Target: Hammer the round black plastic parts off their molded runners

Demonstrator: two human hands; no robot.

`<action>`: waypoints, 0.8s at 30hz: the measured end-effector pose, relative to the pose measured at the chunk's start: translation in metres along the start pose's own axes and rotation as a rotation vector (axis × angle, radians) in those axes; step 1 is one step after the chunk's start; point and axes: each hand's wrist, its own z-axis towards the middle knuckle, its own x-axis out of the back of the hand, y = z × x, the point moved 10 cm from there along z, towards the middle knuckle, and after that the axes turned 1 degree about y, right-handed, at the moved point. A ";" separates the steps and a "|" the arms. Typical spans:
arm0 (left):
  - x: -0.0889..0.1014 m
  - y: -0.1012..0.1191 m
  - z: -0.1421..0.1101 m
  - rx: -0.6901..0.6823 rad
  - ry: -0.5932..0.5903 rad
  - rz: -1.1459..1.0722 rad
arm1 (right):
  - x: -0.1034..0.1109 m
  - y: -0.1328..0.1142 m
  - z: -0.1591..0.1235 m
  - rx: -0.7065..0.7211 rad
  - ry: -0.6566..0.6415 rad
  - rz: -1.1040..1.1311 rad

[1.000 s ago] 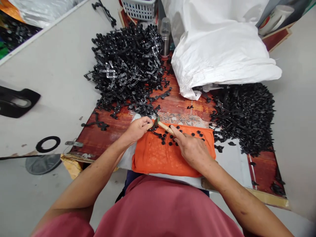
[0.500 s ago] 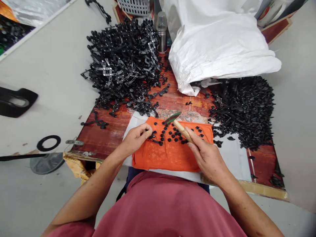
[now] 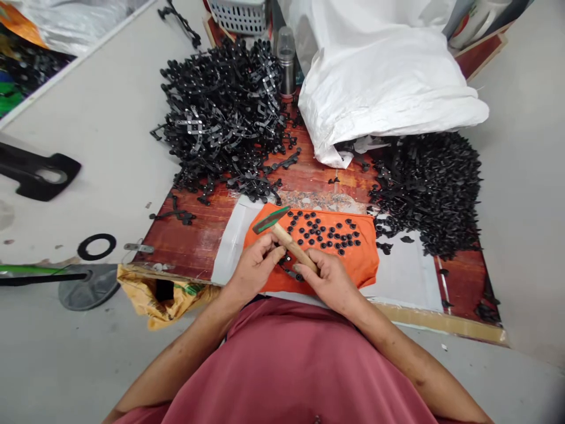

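My right hand (image 3: 331,277) is closed around the wooden handle of a hammer (image 3: 295,246) with a green-painted head, which crosses above the left fingertips. My left hand (image 3: 258,265) is pinched on a black jointed plastic linkage (image 3: 293,274). Part of that linkage is hidden by the fingers and the hammer handle. Beneath both hands lies an orange cloth (image 3: 366,265), with several small round black caps (image 3: 324,244) spread over its upper half.
A tall heap of black linkages (image 3: 220,118) stands back left. Another heap of pointed black parts (image 3: 435,188) is on the right, partly under a white sack (image 3: 392,76). A metal flask (image 3: 288,68) and a grey basket (image 3: 241,16) are behind. White sheeting (image 3: 408,274) lies under the cloth.
The hammer and my right hand have moved left and down, close to my left hand. My left hand and the linkage are lower on the cloth. The camera view has shifted slightly.
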 end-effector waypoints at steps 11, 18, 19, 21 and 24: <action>0.021 -0.003 0.018 -0.030 0.052 0.489 | 0.058 0.047 -0.069 -0.090 0.192 -0.213; 0.009 -0.007 0.027 -0.057 0.008 0.491 | 0.054 0.067 -0.087 -0.111 0.177 -0.322; 0.011 -0.009 0.029 -0.053 0.012 0.472 | 0.054 0.067 -0.086 -0.112 0.174 -0.323; 0.018 -0.011 0.032 -0.046 0.043 0.430 | 0.054 0.069 -0.085 -0.112 0.165 -0.321; 0.030 -0.007 0.036 -0.060 0.100 0.383 | 0.054 0.071 -0.084 -0.113 0.152 -0.302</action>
